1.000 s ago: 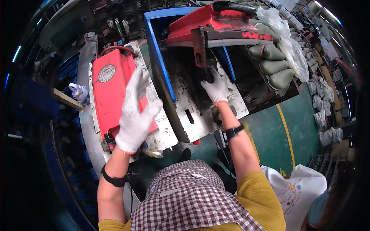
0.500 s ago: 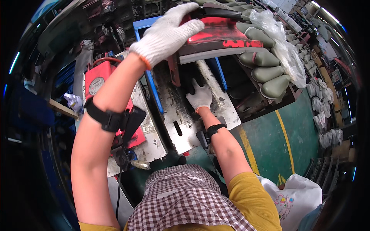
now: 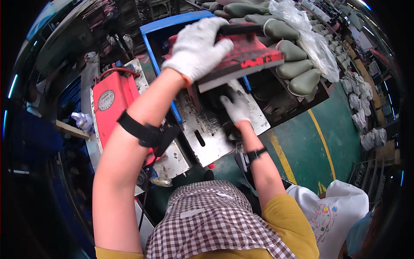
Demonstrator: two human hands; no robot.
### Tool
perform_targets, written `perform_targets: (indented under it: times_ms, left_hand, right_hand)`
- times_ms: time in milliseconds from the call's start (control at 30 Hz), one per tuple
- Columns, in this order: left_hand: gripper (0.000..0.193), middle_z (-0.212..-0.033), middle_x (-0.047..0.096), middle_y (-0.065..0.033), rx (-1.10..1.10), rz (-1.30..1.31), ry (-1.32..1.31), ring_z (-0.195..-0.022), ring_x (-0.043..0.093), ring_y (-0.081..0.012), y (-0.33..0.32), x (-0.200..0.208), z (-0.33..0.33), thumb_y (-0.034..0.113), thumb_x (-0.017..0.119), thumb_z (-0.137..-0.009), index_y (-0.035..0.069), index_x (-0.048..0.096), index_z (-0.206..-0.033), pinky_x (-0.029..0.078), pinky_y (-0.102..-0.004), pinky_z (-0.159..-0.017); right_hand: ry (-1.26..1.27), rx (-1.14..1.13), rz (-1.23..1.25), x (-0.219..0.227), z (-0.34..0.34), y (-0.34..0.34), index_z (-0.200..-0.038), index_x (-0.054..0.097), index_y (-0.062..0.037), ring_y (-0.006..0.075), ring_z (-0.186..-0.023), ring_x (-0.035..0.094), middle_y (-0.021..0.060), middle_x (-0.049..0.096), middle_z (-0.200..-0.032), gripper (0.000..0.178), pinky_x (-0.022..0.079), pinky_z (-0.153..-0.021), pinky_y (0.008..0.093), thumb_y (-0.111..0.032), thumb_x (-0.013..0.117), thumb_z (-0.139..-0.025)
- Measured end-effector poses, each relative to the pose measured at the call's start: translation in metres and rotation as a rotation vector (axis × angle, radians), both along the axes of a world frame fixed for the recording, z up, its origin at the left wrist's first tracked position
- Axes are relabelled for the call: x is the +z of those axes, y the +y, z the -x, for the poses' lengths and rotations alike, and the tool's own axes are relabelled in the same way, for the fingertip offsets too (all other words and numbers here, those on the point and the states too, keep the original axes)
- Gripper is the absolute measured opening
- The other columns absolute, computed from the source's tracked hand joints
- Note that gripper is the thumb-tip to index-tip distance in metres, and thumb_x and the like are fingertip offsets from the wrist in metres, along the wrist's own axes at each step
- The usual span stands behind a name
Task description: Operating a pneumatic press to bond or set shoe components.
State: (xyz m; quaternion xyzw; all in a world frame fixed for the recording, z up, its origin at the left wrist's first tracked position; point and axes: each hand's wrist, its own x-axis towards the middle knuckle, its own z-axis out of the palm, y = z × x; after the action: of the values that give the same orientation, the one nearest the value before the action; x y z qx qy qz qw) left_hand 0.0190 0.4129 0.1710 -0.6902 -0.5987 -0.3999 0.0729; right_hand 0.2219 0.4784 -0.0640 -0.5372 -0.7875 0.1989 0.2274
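Left hand (image 3: 197,51) raised at red cover (image 3: 253,52); right hand (image 3: 237,107) lower, blurred.

Lilac bottle (image 3: 85,122) at left; white bag (image 3: 345,200) at lower right; yellow-lined green floor (image 3: 304,142)

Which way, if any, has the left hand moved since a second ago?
Yes: the left hand went forward and right, from over the red box to the red cover.

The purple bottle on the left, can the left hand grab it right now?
Probably not right away: the left hand is up at the raised red part, and the red box lies between it and the purple bottle. It would likely need to reach across.
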Motion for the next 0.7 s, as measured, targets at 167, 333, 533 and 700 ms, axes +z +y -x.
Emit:
perform_targets:
  times_ms: [167,333,533,700]
  left_hand:
    - [0.053,-0.120,0.065,-0.0143,-0.036,-0.188,0.066,-0.121,0.060,-0.0382,-0.028,-0.072,-0.031,0.016,0.077,-0.078,0.011,0.059,-0.128,0.045,-0.0510,-0.103]
    - [0.064,-0.126,0.062,-0.0132,-0.079,-0.225,0.109,-0.125,0.057,-0.0418,-0.045,-0.149,-0.067,0.005,0.074,-0.071,0.012,0.054,-0.132,0.043,-0.0621,-0.105]
    - [0.054,-0.118,0.064,-0.0118,-0.094,-0.165,0.177,-0.112,0.061,-0.0411,-0.053,-0.222,-0.078,0.004,0.068,-0.069,0.011,0.058,-0.121,0.047,-0.0597,-0.092]
    - [0.058,-0.120,0.064,-0.0102,-0.095,-0.183,0.212,-0.115,0.062,-0.0416,-0.056,-0.265,-0.075,0.004,0.066,-0.071,0.014,0.054,-0.127,0.047,-0.0637,-0.093]
  right_hand:
    - [0.218,-0.254,-0.148,-0.026,-0.099,-0.079,-0.117,0.074,-0.0023,0.0359,-0.116,0.064,0.0200,0.070,-0.121,0.029,0.048,-0.105,0.0428,-0.020,0.066,-0.096]
    - [0.722,-0.435,0.670,-0.098,-0.153,-0.156,-0.125,0.062,-0.0131,0.0163,-0.062,0.062,0.0069,0.068,-0.093,0.031,0.053,-0.055,0.0348,-0.040,0.058,-0.109]
    - [1.480,-0.256,1.448,-0.062,-0.149,-0.188,-0.122,0.056,-0.0176,0.0169,-0.062,0.059,0.0039,0.067,-0.085,0.034,0.048,-0.057,0.0343,-0.048,0.056,-0.108]
    - [1.429,-0.569,1.439,-0.042,-0.130,-0.181,-0.091,0.056,-0.0244,0.0144,-0.050,0.043,-0.0038,0.050,-0.062,0.031,0.034,-0.051,0.0325,-0.052,0.068,-0.100]
